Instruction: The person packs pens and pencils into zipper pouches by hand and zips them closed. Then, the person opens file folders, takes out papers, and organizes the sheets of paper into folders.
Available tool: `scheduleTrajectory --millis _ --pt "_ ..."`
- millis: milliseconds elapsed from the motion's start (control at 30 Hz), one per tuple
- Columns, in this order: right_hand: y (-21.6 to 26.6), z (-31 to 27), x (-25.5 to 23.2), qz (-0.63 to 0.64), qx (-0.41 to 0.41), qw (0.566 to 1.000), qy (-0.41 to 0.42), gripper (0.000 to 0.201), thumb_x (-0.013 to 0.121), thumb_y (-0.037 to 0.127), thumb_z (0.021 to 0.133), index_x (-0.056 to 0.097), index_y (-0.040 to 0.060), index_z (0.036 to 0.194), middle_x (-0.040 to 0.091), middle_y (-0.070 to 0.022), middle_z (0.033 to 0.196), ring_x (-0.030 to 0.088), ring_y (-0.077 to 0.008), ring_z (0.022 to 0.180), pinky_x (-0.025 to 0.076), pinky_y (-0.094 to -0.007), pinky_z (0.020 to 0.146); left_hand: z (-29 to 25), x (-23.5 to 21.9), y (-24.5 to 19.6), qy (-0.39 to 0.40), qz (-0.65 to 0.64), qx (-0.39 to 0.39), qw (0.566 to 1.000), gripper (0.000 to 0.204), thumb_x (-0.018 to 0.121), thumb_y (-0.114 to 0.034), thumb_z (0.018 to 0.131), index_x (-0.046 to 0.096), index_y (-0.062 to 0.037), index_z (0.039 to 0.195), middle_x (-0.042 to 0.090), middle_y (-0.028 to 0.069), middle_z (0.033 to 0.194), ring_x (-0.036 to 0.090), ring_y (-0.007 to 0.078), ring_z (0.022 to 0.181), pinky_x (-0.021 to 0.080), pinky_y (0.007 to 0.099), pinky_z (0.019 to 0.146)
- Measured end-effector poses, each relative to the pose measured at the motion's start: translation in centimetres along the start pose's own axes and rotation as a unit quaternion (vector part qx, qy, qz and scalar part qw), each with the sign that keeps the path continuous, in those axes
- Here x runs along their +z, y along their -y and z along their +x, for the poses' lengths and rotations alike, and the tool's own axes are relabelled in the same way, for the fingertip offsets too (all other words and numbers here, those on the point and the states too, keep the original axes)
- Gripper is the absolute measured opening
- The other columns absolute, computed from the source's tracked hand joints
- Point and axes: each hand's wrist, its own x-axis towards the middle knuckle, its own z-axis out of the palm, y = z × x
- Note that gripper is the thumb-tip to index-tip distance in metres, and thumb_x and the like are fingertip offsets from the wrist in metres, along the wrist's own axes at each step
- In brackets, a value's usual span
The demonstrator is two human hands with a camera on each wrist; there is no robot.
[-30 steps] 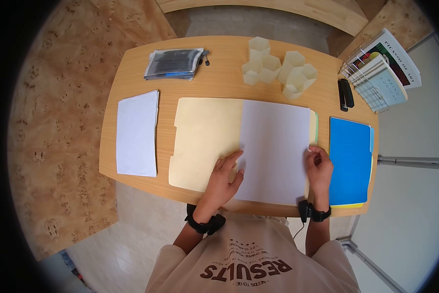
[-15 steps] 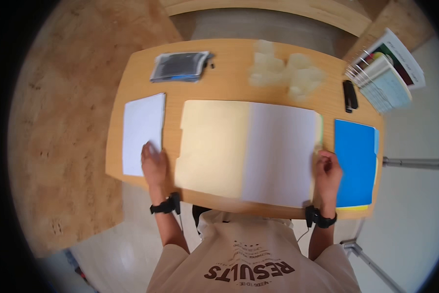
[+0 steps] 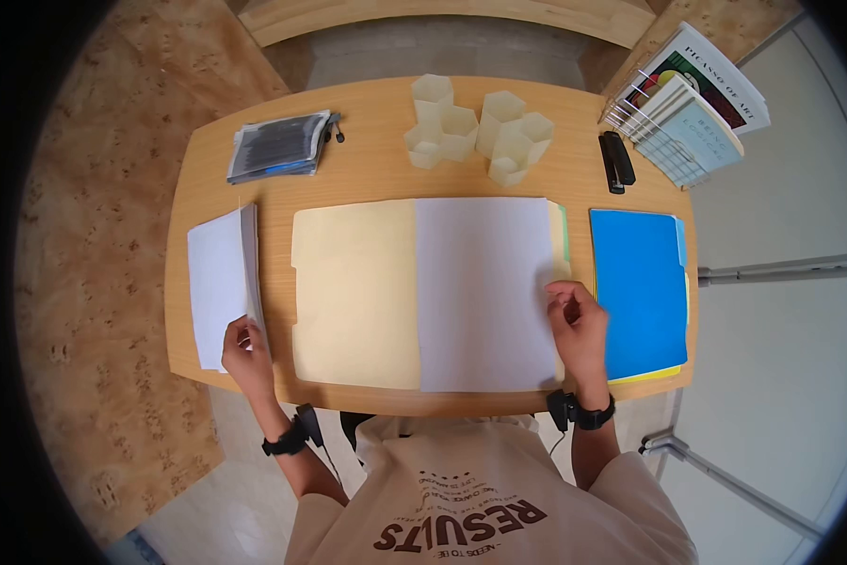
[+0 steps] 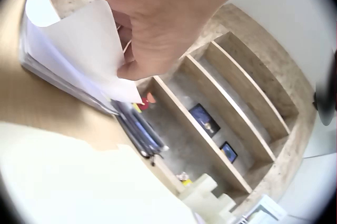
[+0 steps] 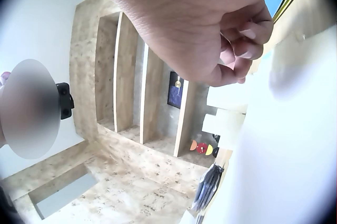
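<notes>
My left hand (image 3: 246,358) pinches the edge of a white sheet (image 4: 87,40) at the near right corner of the paper stack (image 3: 218,273). In the left wrist view that sheet bends up from the papers beneath. A cream file folder (image 3: 353,292) lies spread in the middle of the table, with a white sheet (image 3: 484,292) covering most of its right half. Over that half's right edge hovers my right hand (image 3: 581,330), its fingers loosely curled with nothing between them.
Blue folders (image 3: 638,292) lie at the right. Along the back are a dark zip pouch (image 3: 280,146), pale hexagonal holders (image 3: 456,132) and a black stapler (image 3: 616,162). A wire rack (image 3: 668,141) with books stands at the back right corner of the table (image 3: 367,179).
My left hand has left the middle of the folder, moved left to the paper stack and lifted a sheet's edge. My right hand has stayed by the folder's right edge.
</notes>
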Motion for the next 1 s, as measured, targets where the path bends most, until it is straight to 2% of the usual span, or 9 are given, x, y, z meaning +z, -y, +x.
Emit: scheduleTrajectory --millis 200,300,433,500,567,600,633,733,1000 --pt "2.3 -1.9 3.0 0.215 0.024 0.949 0.229 0.027 0.063 0.003 0.098 0.063 0.0030 0.124 0.071 -0.0067 0.083 0.064 -0.0114 0.070 0.053 -0.0260 0.066 -9.2 1.6 -14.2 0.211 -0.175 0.030 0.961 0.017 0.067 -0.004 0.095 0.067 -0.0016 0.112 0.071 0.0094 0.095 0.070 0.0170 0.079 0.056 0.0293 0.065" --pt "4.7 -2.7 4.2 0.190 0.074 0.933 0.297 0.032 0.064 0.009 0.100 0.057 0.0020 0.130 0.073 -0.0098 0.089 0.067 -0.0181 0.074 0.056 -0.0323 0.070 -12.9 4.1 -17.3 0.293 -0.240 0.115 0.918 0.024 0.068 -0.002 0.092 0.067 -0.0039 0.116 0.072 0.0139 0.106 0.073 0.0256 0.088 0.058 0.0345 0.073" --pt "4.7 -2.5 5.1 0.127 0.059 0.952 0.274 0.025 0.067 0.014 0.098 0.062 -0.0002 0.117 0.071 -0.0145 0.082 0.067 -0.0256 0.068 0.054 -0.0366 0.066 -13.8 4.6 -19.5 0.364 -0.244 0.258 0.861 0.029 0.067 -0.001 0.091 0.067 -0.0052 0.120 0.069 0.0160 0.122 0.069 0.0345 0.108 0.056 0.0424 0.092" --pt "3.3 -2.2 5.1 -0.052 0.012 0.980 0.192 0.020 0.071 0.016 0.094 0.063 -0.0010 0.103 0.064 -0.0185 0.071 0.063 -0.0319 0.060 0.050 -0.0392 0.060 -13.1 4.3 -18.8 0.363 -0.233 0.256 0.865 0.030 0.067 -0.002 0.092 0.067 -0.0050 0.121 0.068 0.0165 0.125 0.067 0.0353 0.113 0.054 0.0429 0.096" --pt "3.1 -1.9 4.0 -0.064 0.027 0.984 0.164 0.019 0.073 0.015 0.094 0.066 -0.0007 0.103 0.063 -0.0135 0.069 0.055 -0.0218 0.059 0.046 -0.0349 0.057 -12.0 4.2 -17.7 0.363 -0.222 0.254 0.869 0.030 0.066 -0.002 0.093 0.067 -0.0049 0.122 0.067 0.0171 0.127 0.065 0.0360 0.117 0.053 0.0434 0.099" --pt "2.8 -1.5 3.4 -0.079 0.044 0.987 0.133 0.018 0.074 0.014 0.093 0.068 -0.0003 0.102 0.062 -0.0085 0.067 0.046 -0.0116 0.059 0.042 -0.0306 0.054 -11.2 4.4 -17.3 0.336 -0.223 0.224 0.887 0.030 0.066 -0.002 0.093 0.067 -0.0049 0.123 0.067 0.0175 0.127 0.065 0.0367 0.117 0.053 0.0426 0.099" --pt "2.4 -1.3 2.9 -0.079 0.035 0.992 0.090 0.020 0.075 0.017 0.090 0.064 0.0011 0.097 0.062 -0.0186 0.066 0.058 -0.0367 0.055 0.048 -0.0407 0.055 -10.5 4.4 -16.7 0.306 -0.224 0.195 0.904 0.031 0.066 -0.003 0.093 0.067 -0.0048 0.124 0.067 0.0179 0.127 0.065 0.0375 0.116 0.053 0.0418 0.099" --pt "-0.4 -0.7 1.7 -0.119 0.007 0.993 0.001 0.020 0.075 0.018 0.090 0.065 0.0018 0.098 0.064 -0.0179 0.069 0.059 -0.0358 0.055 0.048 -0.0399 0.056 -9.1 4.1 -15.5 0.290 -0.203 0.138 0.925 0.032 0.065 -0.003 0.094 0.066 -0.0054 0.126 0.067 0.0184 0.128 0.065 0.0374 0.117 0.053 0.0401 0.099" --pt "0.3 -0.1 0.9 -0.122 0.021 0.992 0.002 0.022 0.073 0.021 0.092 0.068 0.0010 0.101 0.066 -0.0170 0.071 0.061 -0.0269 0.055 0.047 -0.0371 0.055 -10.0 5.5 -14.6 0.344 -0.219 0.079 0.910 0.042 0.066 -0.003 0.094 0.062 -0.0088 0.135 0.068 0.0136 0.115 0.066 0.0244 0.097 0.055 0.0369 0.084"
